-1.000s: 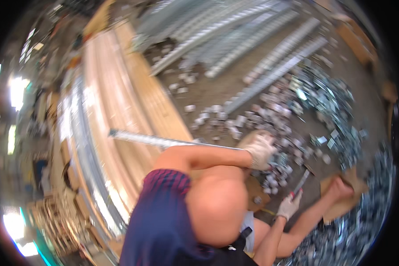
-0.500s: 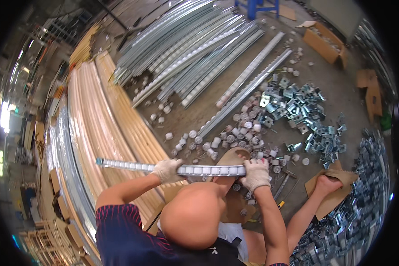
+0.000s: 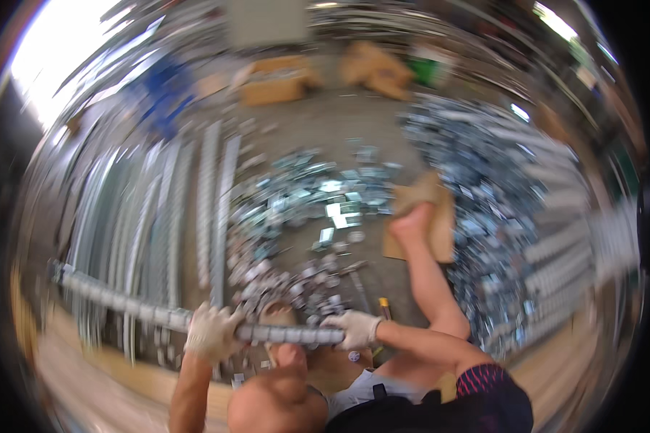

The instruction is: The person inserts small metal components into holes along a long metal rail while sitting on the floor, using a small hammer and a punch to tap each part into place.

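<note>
A long metal roller track (image 3: 289,335) with a row of white rollers lies across the front of me, its far end reaching out to the left. My left hand (image 3: 213,332), in a pale work glove, is closed around its middle stretch. At the track's right end, my right hand (image 3: 352,330), gloved too, grips it with the fingers wrapped on the rail. Just beyond the track, small white rollers (image 3: 256,274) are strewn on the floor. Farther off is a loose pile of shiny metal brackets (image 3: 332,189). Motion blurs much of the view.
Several finished-looking tracks (image 3: 144,224) lie side by side at left. A big heap of metal pieces (image 3: 484,209) covers the right. Open cardboard box (image 3: 271,90) and blue stand (image 3: 159,94) are at the back. A yellow-handled tool (image 3: 385,307) lies near my right hand; my foot rests on cardboard (image 3: 444,231).
My view has swung to the right, bringing the heap of metal pieces and more tracks into sight. Both hands still hold the roller track.
</note>
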The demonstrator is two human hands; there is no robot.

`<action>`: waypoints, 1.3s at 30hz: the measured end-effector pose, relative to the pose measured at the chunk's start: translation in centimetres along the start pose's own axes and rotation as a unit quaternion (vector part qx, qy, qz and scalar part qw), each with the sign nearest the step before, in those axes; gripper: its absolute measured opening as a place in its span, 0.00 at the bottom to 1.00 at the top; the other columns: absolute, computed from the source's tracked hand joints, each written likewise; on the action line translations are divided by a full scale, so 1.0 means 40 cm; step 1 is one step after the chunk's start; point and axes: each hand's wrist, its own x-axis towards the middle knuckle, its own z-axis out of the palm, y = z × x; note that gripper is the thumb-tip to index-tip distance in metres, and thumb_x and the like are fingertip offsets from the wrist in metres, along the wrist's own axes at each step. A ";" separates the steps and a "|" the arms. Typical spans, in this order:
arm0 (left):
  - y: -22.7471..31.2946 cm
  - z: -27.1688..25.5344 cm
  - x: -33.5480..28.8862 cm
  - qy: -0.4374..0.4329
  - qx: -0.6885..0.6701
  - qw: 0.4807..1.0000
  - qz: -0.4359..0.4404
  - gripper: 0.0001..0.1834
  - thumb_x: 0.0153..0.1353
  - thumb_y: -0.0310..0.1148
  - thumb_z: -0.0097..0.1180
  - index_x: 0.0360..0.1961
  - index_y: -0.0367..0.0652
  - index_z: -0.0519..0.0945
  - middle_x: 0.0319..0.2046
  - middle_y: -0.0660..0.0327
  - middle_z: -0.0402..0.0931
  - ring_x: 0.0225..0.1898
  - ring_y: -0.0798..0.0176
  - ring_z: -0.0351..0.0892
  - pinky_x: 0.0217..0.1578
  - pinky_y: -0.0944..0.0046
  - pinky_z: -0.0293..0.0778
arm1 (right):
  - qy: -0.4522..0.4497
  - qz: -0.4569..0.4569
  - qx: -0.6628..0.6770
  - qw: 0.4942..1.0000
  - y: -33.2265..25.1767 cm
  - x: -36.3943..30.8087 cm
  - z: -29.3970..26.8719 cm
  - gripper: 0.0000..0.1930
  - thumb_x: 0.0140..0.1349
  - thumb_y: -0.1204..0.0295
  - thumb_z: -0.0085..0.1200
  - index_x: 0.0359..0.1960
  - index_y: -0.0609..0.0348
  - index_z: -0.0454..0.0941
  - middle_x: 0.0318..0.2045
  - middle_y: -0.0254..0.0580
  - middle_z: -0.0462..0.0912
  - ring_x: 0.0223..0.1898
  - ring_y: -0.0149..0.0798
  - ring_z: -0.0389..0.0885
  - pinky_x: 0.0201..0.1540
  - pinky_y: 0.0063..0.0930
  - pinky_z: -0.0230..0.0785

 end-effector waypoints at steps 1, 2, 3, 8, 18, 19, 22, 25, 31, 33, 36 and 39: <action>0.012 -0.018 0.017 0.035 -0.003 0.998 0.044 0.33 0.41 0.47 0.78 0.51 0.51 0.86 0.36 0.55 0.86 0.44 0.48 0.85 0.52 0.47 0.73 | 0.036 0.004 0.043 0.998 -0.013 -0.031 0.038 0.34 0.51 0.58 0.69 0.63 0.50 0.76 0.43 0.59 0.87 0.44 0.58 0.88 0.51 0.48 0.78; 0.022 -0.042 0.047 0.071 -0.010 0.994 0.085 0.34 0.40 0.45 0.79 0.53 0.51 0.85 0.39 0.55 0.85 0.47 0.47 0.84 0.55 0.46 0.73 | 0.113 -0.046 0.086 0.989 -0.001 -0.059 0.088 0.33 0.52 0.58 0.70 0.61 0.52 0.77 0.42 0.57 0.88 0.43 0.57 0.88 0.49 0.46 0.79; 0.076 -0.079 0.082 0.148 -0.027 0.980 0.132 0.35 0.39 0.44 0.79 0.54 0.50 0.85 0.41 0.55 0.85 0.49 0.46 0.84 0.56 0.45 0.73 | 0.177 -0.030 0.090 0.980 -0.009 -0.096 0.118 0.31 0.54 0.62 0.71 0.60 0.56 0.78 0.39 0.53 0.88 0.40 0.53 0.88 0.46 0.43 0.78; 0.263 -0.092 0.168 0.048 -0.470 0.804 0.360 0.38 0.43 0.42 0.81 0.57 0.42 0.83 0.52 0.52 0.86 0.54 0.42 0.83 0.56 0.46 0.76 | 0.389 0.053 0.332 0.858 -0.037 -0.265 0.222 0.21 0.61 0.66 0.68 0.54 0.60 0.81 0.37 0.43 0.87 0.33 0.37 0.85 0.39 0.34 0.78; 0.205 -0.027 0.070 -0.167 -0.491 0.850 0.097 0.37 0.54 0.34 0.80 0.65 0.37 0.79 0.51 0.55 0.87 0.55 0.64 0.84 0.59 0.62 0.77 | 0.698 -0.080 0.465 0.539 0.017 -0.439 -0.233 0.12 0.65 0.67 0.66 0.40 0.63 0.81 0.25 0.41 0.84 0.21 0.37 0.85 0.22 0.32 0.78; 0.201 -0.033 0.072 -0.170 -0.468 0.862 0.091 0.37 0.55 0.35 0.80 0.65 0.37 0.79 0.52 0.55 0.87 0.56 0.64 0.84 0.59 0.62 0.77 | 0.723 -0.056 0.442 0.528 0.034 -0.466 -0.309 0.13 0.66 0.66 0.66 0.40 0.64 0.80 0.23 0.41 0.83 0.19 0.37 0.84 0.21 0.32 0.78; 0.202 0.004 0.090 -0.152 -0.523 0.832 0.107 0.37 0.56 0.37 0.79 0.66 0.39 0.78 0.52 0.55 0.87 0.54 0.64 0.85 0.57 0.62 0.78 | 0.777 -0.080 0.434 0.450 0.046 -0.583 -0.532 0.18 0.66 0.58 0.66 0.37 0.63 0.80 0.21 0.40 0.82 0.17 0.37 0.83 0.20 0.31 0.77; 0.216 -0.014 0.096 -0.174 -0.490 0.845 0.124 0.36 0.59 0.37 0.77 0.67 0.40 0.78 0.51 0.55 0.87 0.53 0.63 0.85 0.56 0.61 0.79 | 0.752 -0.099 0.451 0.471 0.157 -0.730 -0.721 0.22 0.66 0.50 0.66 0.37 0.59 0.81 0.24 0.38 0.84 0.22 0.36 0.86 0.23 0.32 0.79; 0.213 0.003 0.072 -0.209 -0.567 0.793 0.076 0.28 0.67 0.34 0.68 0.66 0.40 0.78 0.53 0.54 0.85 0.53 0.59 0.84 0.54 0.58 0.80 | 0.770 0.403 0.097 0.485 0.288 -0.859 -0.836 0.40 0.65 0.33 0.53 0.55 0.61 0.82 0.47 0.56 0.89 0.45 0.51 0.91 0.46 0.42 0.83; 0.215 0.013 0.078 -0.199 -0.542 0.814 0.064 0.29 0.65 0.34 0.70 0.66 0.41 0.78 0.52 0.54 0.86 0.53 0.60 0.85 0.54 0.60 0.80 | 0.753 0.394 0.093 0.519 0.318 -0.870 -0.800 0.43 0.64 0.32 0.53 0.61 0.62 0.79 0.53 0.62 0.86 0.52 0.55 0.88 0.53 0.42 0.80; 0.228 0.004 0.096 -0.190 -0.495 0.845 0.070 0.33 0.63 0.37 0.74 0.67 0.41 0.77 0.50 0.55 0.87 0.53 0.64 0.85 0.56 0.61 0.79 | 0.777 0.389 0.003 0.495 0.371 -0.818 -0.718 0.41 0.66 0.40 0.57 0.69 0.62 0.73 0.57 0.62 0.84 0.62 0.58 0.81 0.64 0.44 0.72; 0.226 0.021 0.112 -0.167 -0.488 0.854 0.067 0.30 0.66 0.35 0.70 0.67 0.40 0.77 0.48 0.56 0.87 0.51 0.65 0.85 0.55 0.62 0.80 | 0.805 0.341 0.026 0.485 0.378 -0.747 -0.676 0.38 0.68 0.46 0.57 0.72 0.58 0.69 0.56 0.58 0.85 0.60 0.56 0.83 0.62 0.44 0.73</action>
